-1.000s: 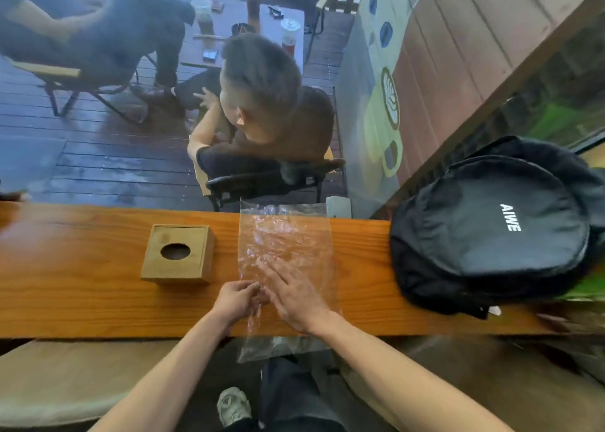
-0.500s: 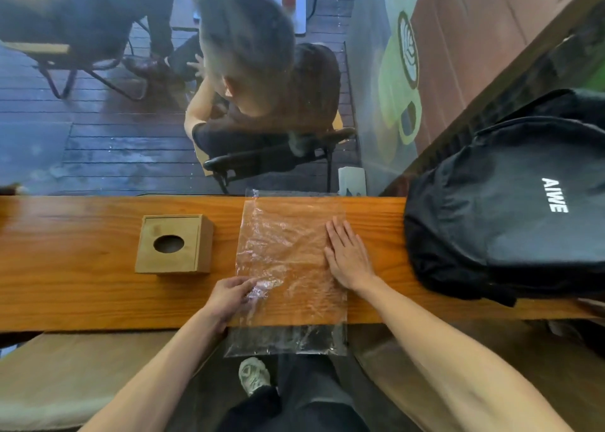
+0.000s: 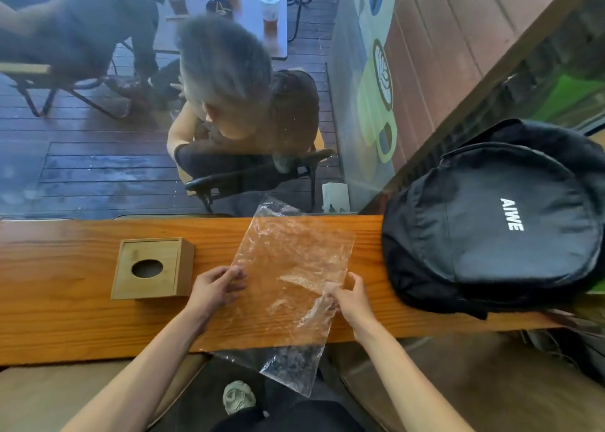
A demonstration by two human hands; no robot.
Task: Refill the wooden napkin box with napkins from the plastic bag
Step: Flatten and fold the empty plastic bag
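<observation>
Leftmost on the wooden counter (image 3: pixel 65 317), in the lower left of the frame, sits the wooden napkin box (image 3: pixel 151 269), square, with a round hole in its top; what is inside the hole cannot be made out. Just right of the box, near the frame's centre, the left hand (image 3: pixel 216 289) rests on the counter with its fingers loosely spread, the fingertips touching the left edge of the plastic bag (image 3: pixel 288 268) without gripping it. That clear bag lies flat and crinkled across the counter at a tilt, its far corner lifted above the counter's back edge and its near end hanging over the front edge toward the lower middle of the frame. No napkins can be seen through it. To the right of centre, the right hand (image 3: pixel 352 297) pinches the bag's right edge, thumb and fingers closed on a bunched fold of plastic. The two hands are apart, one at each side of the bag. Further right, filling the right side of the frame, a black backpack (image 3: pixel 501 222) lies on the counter, well clear of the bag. Beyond the counter, in the upper middle of the frame, a person sits in a chair (image 3: pixel 248 176) on dark decking.
</observation>
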